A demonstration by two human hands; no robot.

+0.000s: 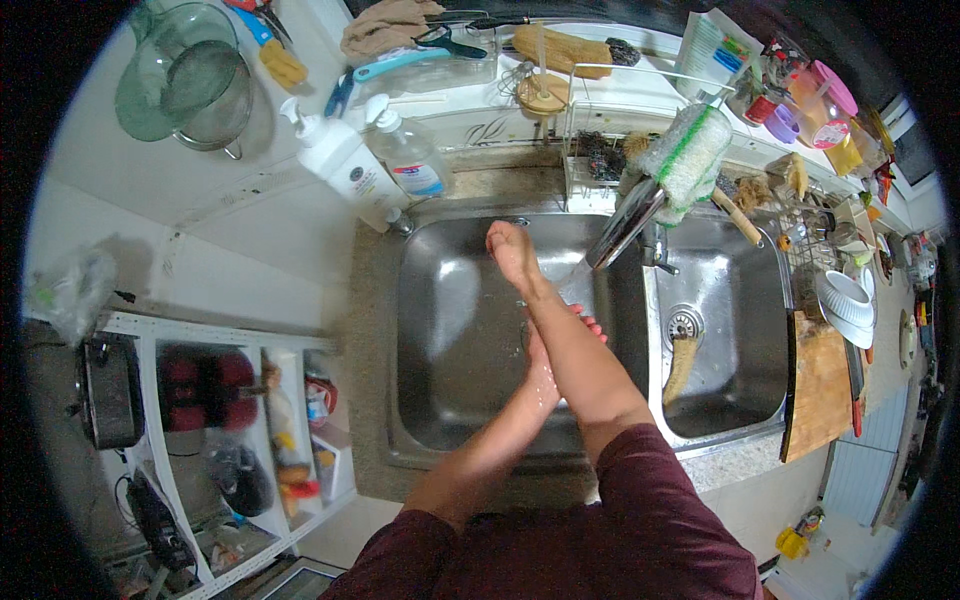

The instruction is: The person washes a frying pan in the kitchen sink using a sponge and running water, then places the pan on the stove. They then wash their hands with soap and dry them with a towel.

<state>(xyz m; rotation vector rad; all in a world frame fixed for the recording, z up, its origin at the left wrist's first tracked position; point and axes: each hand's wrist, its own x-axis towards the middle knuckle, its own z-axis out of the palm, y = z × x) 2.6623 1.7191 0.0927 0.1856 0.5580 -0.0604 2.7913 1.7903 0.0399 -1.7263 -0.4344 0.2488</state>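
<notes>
My left hand point(538, 349) is wet and wraps around my right forearm from beneath, its fingertips showing on the far side. Beyond it, my right hand point(511, 253) is curled loosely over the large basin point(457, 375) of a stainless-steel sink, with nothing visible in it. A chrome faucet spout point(626, 225) points down into this basin just right of my right wrist, and a stream of water leaves it. Wrapped over the faucet is a white and green mesh scrubbing cloth point(694, 161). My right forearm hides part of the left hand.
A white pump bottle point(349, 169) and a clear pump bottle point(409, 154) stand behind the basin's left corner. The smaller basin point(739, 352) holds a loofah piece point(681, 367) near its drain. At right lie a wooden cutting board point(821, 390), a knife point(853, 375) and white bowls point(847, 300).
</notes>
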